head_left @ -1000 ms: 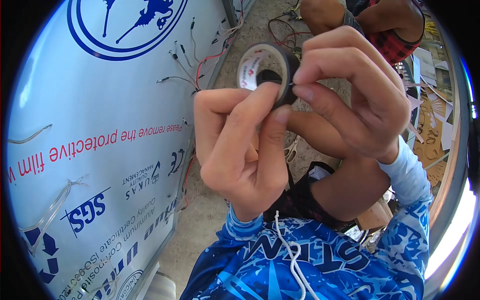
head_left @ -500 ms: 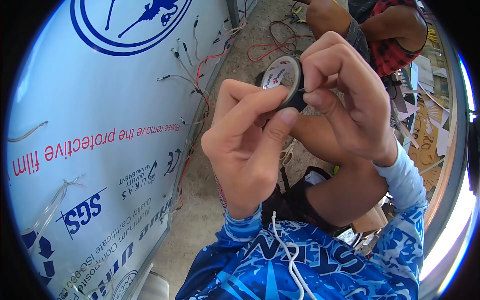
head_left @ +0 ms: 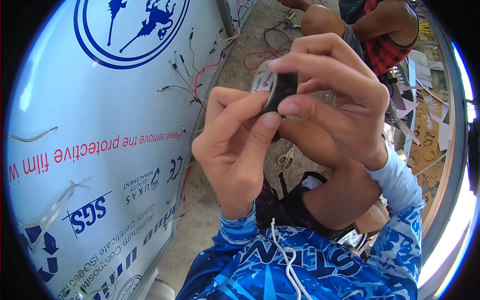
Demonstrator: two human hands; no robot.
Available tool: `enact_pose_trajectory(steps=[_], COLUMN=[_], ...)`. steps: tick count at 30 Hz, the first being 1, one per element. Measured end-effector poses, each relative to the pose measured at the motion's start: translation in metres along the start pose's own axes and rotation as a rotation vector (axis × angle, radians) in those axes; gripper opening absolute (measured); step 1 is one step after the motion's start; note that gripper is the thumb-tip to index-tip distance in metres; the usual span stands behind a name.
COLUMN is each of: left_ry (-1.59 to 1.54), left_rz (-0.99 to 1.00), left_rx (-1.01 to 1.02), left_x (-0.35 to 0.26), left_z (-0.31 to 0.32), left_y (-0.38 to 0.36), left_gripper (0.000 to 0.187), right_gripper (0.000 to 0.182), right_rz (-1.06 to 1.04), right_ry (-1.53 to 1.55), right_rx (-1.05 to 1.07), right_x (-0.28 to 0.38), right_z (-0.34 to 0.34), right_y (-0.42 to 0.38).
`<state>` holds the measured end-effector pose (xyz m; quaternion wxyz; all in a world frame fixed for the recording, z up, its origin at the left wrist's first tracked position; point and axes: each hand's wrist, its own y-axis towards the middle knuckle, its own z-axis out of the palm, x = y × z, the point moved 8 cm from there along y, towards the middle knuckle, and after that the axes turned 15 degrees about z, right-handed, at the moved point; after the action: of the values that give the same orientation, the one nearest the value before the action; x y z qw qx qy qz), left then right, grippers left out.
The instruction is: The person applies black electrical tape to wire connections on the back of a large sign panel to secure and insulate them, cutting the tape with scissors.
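A roll of black electrical tape (head_left: 285, 91) with a white printed core is held up in front of me, its black outer face turned partly toward me. My left hand (head_left: 235, 145) pinches the lower left rim, with the index finger inside the core and the thumb outside. Around the right side of the roll my right hand (head_left: 340, 92) is curved, its index fingertip at the top edge and its thumb by the lower outer face. No loose tape end can be made out.
To the left stands a large white panel (head_left: 120, 105) with printed film and several wires sticking out. Scissors (head_left: 286, 157) lie on the floor below my hands. Another person (head_left: 387, 30) sits at the upper right, near cut scraps (head_left: 427, 125). A red cable (head_left: 260, 59) runs behind.
The tape roll has turned, showing more of its black outer side. My right hand has shifted from pinching at the rim to spanning the roll, and both hands moved slightly left.
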<state>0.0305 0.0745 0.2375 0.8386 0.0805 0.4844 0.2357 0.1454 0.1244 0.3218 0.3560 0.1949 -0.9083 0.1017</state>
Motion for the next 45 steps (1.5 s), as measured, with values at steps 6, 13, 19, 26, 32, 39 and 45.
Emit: enact_pose_trajectory(steps=[6, 13, 19, 26, 32, 39, 45], left_ry=[0.022, 0.134, 0.125, 0.150, 0.158, -0.011, -0.031], left_rz=[0.042, 0.093, 0.109, 0.127, 0.129, 0.050, 0.049], left_rx=[-0.048, -0.032, -0.067, -0.023, -0.028, 0.019, -0.001], left_x=[-0.005, -0.006, -0.011, -0.013, -0.009, -0.006, -0.010], left_z=[-0.002, -0.006, -0.006, -0.005, -0.004, 0.001, 0.000], left_y=[-0.001, -0.004, -0.005, 0.000, 0.000, 0.003, 0.005], left_gripper=[0.025, 0.026, 0.028, 0.030, 0.030, 0.027, 0.026], right_gripper=[0.021, 0.026, 0.028, 0.028, 0.025, 0.027, 0.031], right_rz=[-0.225, -0.067, -0.061, -0.185, -0.074, -0.302, -0.165], right_ry=[0.062, 0.200, 0.279, 0.116, 0.250, 0.138, 0.413], right_rx=[-0.254, -0.232, -0.278, -0.184, -0.134, -0.196, -0.154], right_x=[0.019, 0.003, 0.004, 0.011, 0.002, -0.004, -0.014], right_z=[-0.008, -0.007, -0.013, -0.009, -0.007, -0.024, -0.032], right_y=[-0.013, -0.010, -0.008, -0.004, 0.001, -0.014, -0.007])
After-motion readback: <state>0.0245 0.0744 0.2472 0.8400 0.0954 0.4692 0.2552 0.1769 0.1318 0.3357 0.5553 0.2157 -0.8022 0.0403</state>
